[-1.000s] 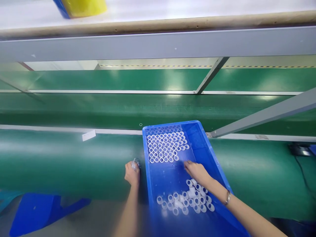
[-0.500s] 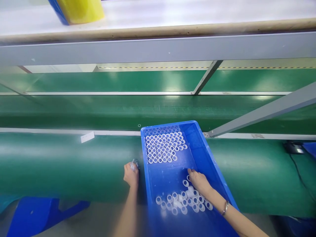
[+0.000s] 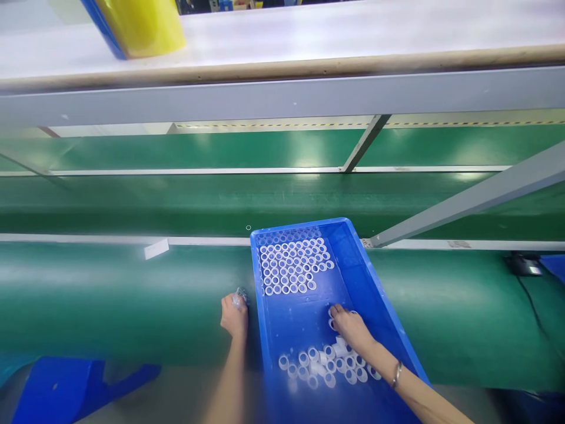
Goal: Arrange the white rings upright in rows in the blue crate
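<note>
A blue plastic tray (image 3: 375,294) lies on the green belt in front of me. Small white plastic rings (image 3: 291,264) stand in neat rows at its far end, and a loose heap of the same rings (image 3: 324,364) lies at its near end. My right hand (image 3: 351,327) is inside the tray at the far edge of the heap, fingers curled around a ring. My left hand (image 3: 235,315) rests on the belt just left of the tray wall, closed on a small clear shiny thing that I cannot make out.
The green conveyor (image 3: 110,288) runs left to right, with a white paper slip (image 3: 156,248) on its rail. Grey frame bars (image 3: 468,197) slant over the belt at right. A shelf above holds a yellow object (image 3: 141,23). Blue plastic (image 3: 66,386) lies at lower left. A black device (image 3: 523,265) sits at right.
My right hand pulled back from the middle of the tray toward the loose heap and closed on a ring. My left hand stayed by the tray wall.
</note>
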